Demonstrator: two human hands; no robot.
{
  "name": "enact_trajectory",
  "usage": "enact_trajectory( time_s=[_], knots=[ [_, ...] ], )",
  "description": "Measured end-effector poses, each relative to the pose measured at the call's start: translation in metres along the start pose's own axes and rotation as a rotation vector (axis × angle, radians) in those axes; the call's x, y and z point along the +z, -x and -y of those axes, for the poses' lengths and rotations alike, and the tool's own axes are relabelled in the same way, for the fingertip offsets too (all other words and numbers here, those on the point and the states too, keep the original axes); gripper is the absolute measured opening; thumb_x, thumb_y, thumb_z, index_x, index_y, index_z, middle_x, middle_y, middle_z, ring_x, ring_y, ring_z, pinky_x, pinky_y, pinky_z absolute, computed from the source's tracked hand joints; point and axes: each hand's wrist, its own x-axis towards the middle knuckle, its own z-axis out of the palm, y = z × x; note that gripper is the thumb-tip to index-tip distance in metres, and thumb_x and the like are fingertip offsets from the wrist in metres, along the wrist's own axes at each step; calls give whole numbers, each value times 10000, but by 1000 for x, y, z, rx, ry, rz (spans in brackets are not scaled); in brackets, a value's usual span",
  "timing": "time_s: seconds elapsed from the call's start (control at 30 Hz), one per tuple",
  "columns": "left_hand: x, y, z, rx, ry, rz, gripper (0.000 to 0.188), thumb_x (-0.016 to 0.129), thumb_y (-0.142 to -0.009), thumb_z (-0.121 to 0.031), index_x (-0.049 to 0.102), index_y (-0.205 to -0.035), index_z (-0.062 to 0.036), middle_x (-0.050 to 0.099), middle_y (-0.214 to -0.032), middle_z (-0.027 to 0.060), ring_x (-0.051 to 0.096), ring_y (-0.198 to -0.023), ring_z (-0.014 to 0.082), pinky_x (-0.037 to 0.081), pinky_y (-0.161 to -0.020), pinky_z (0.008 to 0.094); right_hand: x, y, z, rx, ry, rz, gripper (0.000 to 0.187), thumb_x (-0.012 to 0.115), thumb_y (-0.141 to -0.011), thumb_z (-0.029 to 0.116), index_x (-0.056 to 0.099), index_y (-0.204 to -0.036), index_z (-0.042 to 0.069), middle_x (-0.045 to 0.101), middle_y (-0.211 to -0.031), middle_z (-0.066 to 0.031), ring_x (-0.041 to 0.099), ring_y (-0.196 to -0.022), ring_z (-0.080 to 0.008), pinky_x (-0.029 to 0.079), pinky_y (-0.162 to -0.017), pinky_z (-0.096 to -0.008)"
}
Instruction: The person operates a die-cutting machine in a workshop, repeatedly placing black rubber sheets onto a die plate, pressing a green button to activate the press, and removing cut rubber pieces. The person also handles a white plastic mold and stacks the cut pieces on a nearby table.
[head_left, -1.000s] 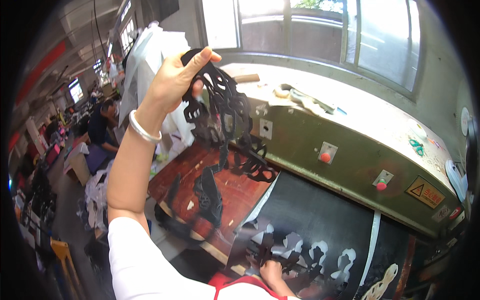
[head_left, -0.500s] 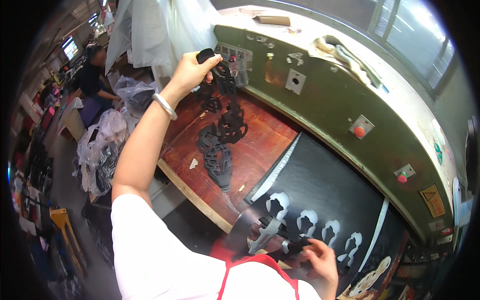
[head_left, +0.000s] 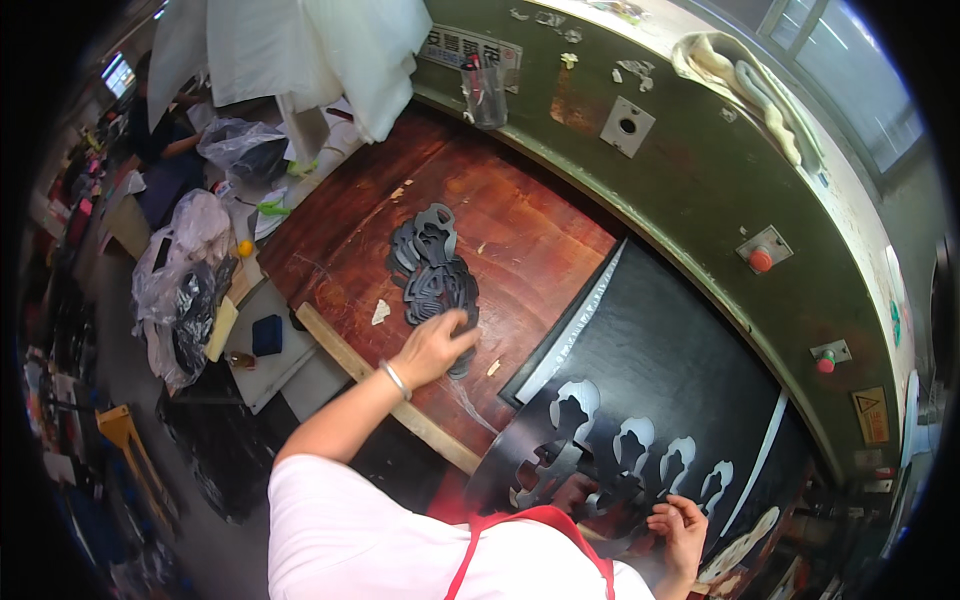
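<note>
1. So our left hand [head_left: 432, 350] is down at the near end of the pile [head_left: 438, 285], which is a bunch of dark, curvy cut pieces lying on the reddish wooden surface [head_left: 530, 225]. The fingers are bent over that end, but we can't tell if they're grasping any pieces or just resting there.
2. Our right hand [head_left: 680, 530] is over by the right part of the holey sheet [head_left: 518, 440]. Its fingers are half curled; whether they're pinching the sheet's edge, we honestly can't tell.
3. That sheet is dark and has a row of cut-outs, with pale patches showing at several. It's over the near side of the black board [head_left: 680, 355], right of the pile and well apart from it.
4. White strips [head_left: 570, 345] run along the board's left and right sides.
5. A small pale scrap [head_left: 381, 312] sits on the wood, just left of the pile.
6. Behind it all we've got the green machine [head_left: 680, 175] with two red buttons [head_left: 761, 261], a clear cup [head_left: 486, 97] on its front and a crumpled cloth [head_left: 750, 90] up top.
7. Plastic bags [head_left: 190, 270] are heaped off to our left.
</note>
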Motion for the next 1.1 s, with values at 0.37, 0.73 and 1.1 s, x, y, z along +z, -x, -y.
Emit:
enact_trajectory(
  time_s=[0.37, 0.73, 1.1],
  knots=[
    [11, 34, -115, -738, 566, 233, 281, 583, -909, -280, 652, -1039, -41, 614, -995, 163, 576, -945, 286, 451, -848, 375, -170, 16, -118, -229, 664, -884, 240, 611, -906, 120, 591, -1066, -58, 641, -862, -105, 601, -794, -165, 484, -751, -289],
    [9, 37, -144, -951, 962, 561, 477, 606, -853, 19, 463, -1308, 41, 578, -1200, 90, 518, -1126, 153, 408, -968, 295, -160, 42, -131, -78, 492, -1041, 354, 542, -944, 197, 432, -677, -8, 331, -571, -53, 314, -590, -117, 307, -520, -333],
    [122, -71, -130, -319, -243, 197, 441, 546, -948, -236, 521, -1220, 110, 573, -1200, 295, 558, -1110, 399, 427, -968, 391, -238, 54, -155, 117, 835, -988, 980, 802, -602, 494, 387, -1369, 46, 338, -1361, -326, 297, -1272, -515, 282, -1071, -557]
  ],
)
